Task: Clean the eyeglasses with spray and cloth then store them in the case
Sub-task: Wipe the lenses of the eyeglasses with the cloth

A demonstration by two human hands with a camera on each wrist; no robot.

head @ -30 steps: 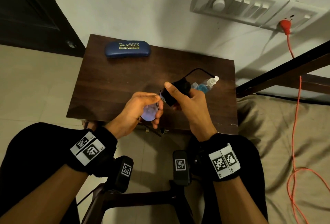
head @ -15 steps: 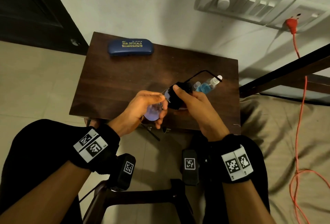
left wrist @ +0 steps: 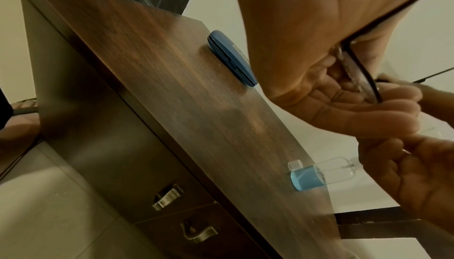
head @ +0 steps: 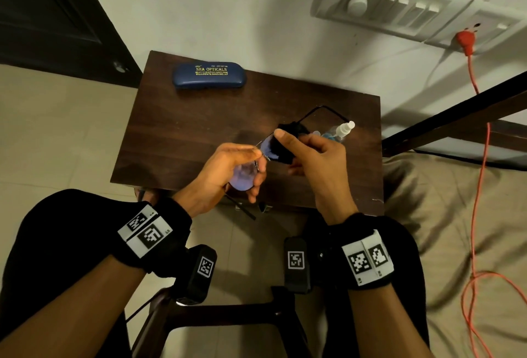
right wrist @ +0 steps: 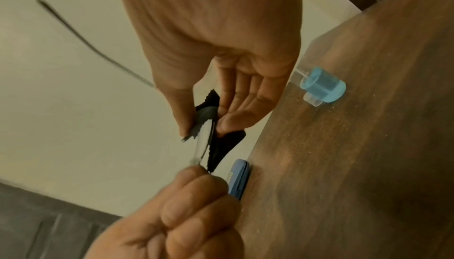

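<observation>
My left hand (head: 251,163) holds the thin-framed eyeglasses (head: 242,176) by one lens, above the table's near edge. My right hand (head: 288,143) pinches the black cloth (head: 281,149) folded over the other lens, thumb on top. In the right wrist view the cloth (right wrist: 221,146) wraps both faces of the lens (right wrist: 203,139) between thumb and fingers. The spray bottle (head: 338,132) with blue liquid lies on its side just behind my right hand, its loose clear cap (left wrist: 296,164) beside it. The blue case (head: 209,74) lies closed at the table's far left.
The small dark wooden table (head: 176,129) stands against the wall and has drawers with metal handles (left wrist: 167,199) on the front. An orange cable (head: 479,158) hangs from a wall socket at the right over bedding. A dark bed rail (head: 456,118) runs right of the table.
Both hands and the glasses have drifted slightly away from me over the table. The right thumb has slid along the cloth-covered lens. The bottle and case have not moved.
</observation>
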